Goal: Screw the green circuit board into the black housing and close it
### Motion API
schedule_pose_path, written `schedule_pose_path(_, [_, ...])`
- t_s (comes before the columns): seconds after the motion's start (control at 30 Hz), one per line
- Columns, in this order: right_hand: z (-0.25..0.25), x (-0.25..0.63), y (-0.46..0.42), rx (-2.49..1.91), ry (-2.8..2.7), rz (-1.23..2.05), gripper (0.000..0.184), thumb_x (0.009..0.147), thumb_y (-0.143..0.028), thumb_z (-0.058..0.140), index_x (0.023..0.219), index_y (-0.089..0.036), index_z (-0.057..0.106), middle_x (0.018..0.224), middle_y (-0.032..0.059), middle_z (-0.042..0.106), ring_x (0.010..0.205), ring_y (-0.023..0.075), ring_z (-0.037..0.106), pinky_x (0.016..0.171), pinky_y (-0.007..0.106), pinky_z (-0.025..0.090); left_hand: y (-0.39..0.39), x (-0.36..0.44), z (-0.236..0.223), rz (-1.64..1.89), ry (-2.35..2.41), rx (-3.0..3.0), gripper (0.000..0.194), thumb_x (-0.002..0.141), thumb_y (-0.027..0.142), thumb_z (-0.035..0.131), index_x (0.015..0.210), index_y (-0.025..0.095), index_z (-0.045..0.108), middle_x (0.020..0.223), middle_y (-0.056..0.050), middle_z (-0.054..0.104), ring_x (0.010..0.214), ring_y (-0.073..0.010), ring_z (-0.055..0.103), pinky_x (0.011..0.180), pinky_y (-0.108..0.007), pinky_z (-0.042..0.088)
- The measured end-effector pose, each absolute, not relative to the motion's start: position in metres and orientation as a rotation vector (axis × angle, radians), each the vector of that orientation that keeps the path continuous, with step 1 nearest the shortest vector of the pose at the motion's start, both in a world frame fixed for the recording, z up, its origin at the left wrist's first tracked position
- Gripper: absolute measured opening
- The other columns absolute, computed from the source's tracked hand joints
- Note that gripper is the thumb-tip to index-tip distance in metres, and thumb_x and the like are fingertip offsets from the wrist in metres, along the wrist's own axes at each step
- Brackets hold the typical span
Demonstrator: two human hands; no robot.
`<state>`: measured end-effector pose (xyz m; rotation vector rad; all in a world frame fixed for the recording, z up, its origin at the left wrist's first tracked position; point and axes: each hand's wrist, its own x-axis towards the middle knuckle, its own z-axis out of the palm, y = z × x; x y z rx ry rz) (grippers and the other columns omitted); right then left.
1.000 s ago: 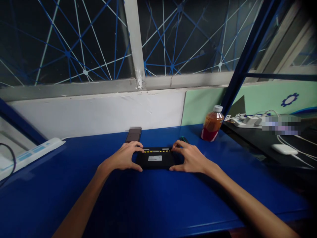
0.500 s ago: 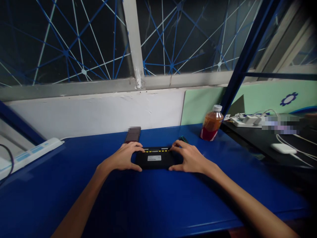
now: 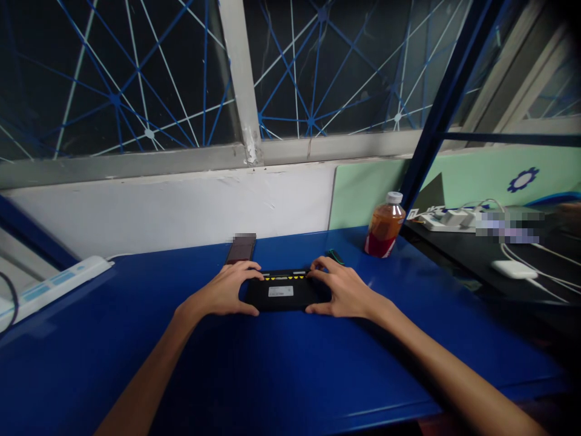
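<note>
A flat black case (image 3: 281,301) with a white label and a row of yellow marks along its far side lies on the blue table (image 3: 272,369). My left hand (image 3: 231,289) grips its left end, thumb at the near edge and fingers at the far edge. At the right end, my right hand (image 3: 340,287) holds it the same way, with bent fingers on the far corner. Just beyond the left fingers lies a dark phone-like slab (image 3: 241,248). A small dark object with a green edge (image 3: 336,257) sits behind the right hand, partly hidden.
A bottle of amber drink (image 3: 385,225) stands at the back right of the table. To the left lies a white power strip (image 3: 68,281). On a black surface at the right are a white charger (image 3: 515,270), cables and another power strip (image 3: 447,223). A wall and windows close off the back.
The view has shifted slightly, so everything sits a little further left. Both hands keep the same grip on the case, with no clear movement of it on the table.
</note>
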<state>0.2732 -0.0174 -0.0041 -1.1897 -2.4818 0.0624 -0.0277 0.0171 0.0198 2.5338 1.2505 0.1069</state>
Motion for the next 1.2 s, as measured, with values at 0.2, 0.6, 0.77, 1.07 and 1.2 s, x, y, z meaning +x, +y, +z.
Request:
schedule_pose_path(0.2, [-0.0051, 0.2719, -0.0170, -1.176, -2.479, 0.018, 0.063, 0.068, -0.059, 0.065, 0.109, -0.012, 0.059, 0.112, 0.0135, 0.056, 0.097, 0.0274, 0.054, 0.083, 0.041, 0.045, 0.0169, -0.0237, 0.0166, 0.164, 1.223, 2.565, 0.068, 0.059, 0.064, 0.070, 0.117, 0.030, 0.057, 0.136, -0.004, 0.046, 0.125, -0.0333, 0.039, 0.102, -0.050, 0.030])
schedule_pose_path(0.6, [-0.0095, 0.2708, -0.0155, -1.208, -2.467, 0.065, 0.064, 0.065, -0.060, 0.067, 0.107, -0.013, 0.058, 0.112, 0.0140, 0.058, 0.099, 0.0284, 0.055, 0.089, 0.043, 0.041, 0.0160, -0.0190, 0.0109, 0.225, 1.181, 2.527, 0.061, 0.063, 0.057, 0.070, 0.115, 0.029, 0.054, 0.129, -0.004, 0.048, 0.118, -0.0311, 0.043, 0.098, -0.047, 0.035])
schedule_pose_path(0.77, [-0.0089, 0.2705, -0.0141, -1.198, -2.454, 0.093, 0.063, 0.065, -0.060, 0.068, 0.107, -0.015, 0.057, 0.108, 0.0119, 0.059, 0.096, 0.0274, 0.055, 0.086, 0.043, 0.042, 0.0154, -0.0192, 0.0112, 0.224, 1.183, 2.507, 0.060, 0.064, 0.055, 0.070, 0.115, 0.028, 0.053, 0.128, -0.005, 0.049, 0.117, -0.0300, 0.043, 0.097, -0.046, 0.035])
schedule_pose_path(1.07, [-0.0070, 0.2713, -0.0152, -1.225, -2.438, 0.141, 0.062, 0.066, -0.063, 0.066, 0.108, -0.017, 0.057, 0.109, 0.0109, 0.059, 0.097, 0.0274, 0.055, 0.086, 0.043, 0.042, 0.0146, -0.0184, 0.0143, 0.214, 1.195, 2.507, 0.060, 0.064, 0.055, 0.070, 0.114, 0.027, 0.052, 0.123, -0.005, 0.051, 0.113, -0.0294, 0.045, 0.094, -0.044, 0.037])
schedule_pose_path(1.2, [-0.0070, 0.2716, -0.0146, -1.226, -2.437, 0.157, 0.063, 0.065, -0.061, 0.069, 0.108, -0.017, 0.057, 0.111, 0.0114, 0.060, 0.099, 0.0276, 0.056, 0.087, 0.042, 0.043, 0.0139, -0.0174, 0.0150, 0.213, 1.210, 2.504, 0.061, 0.063, 0.055, 0.070, 0.115, 0.027, 0.052, 0.123, -0.004, 0.052, 0.115, -0.0292, 0.045, 0.095, -0.044, 0.036])
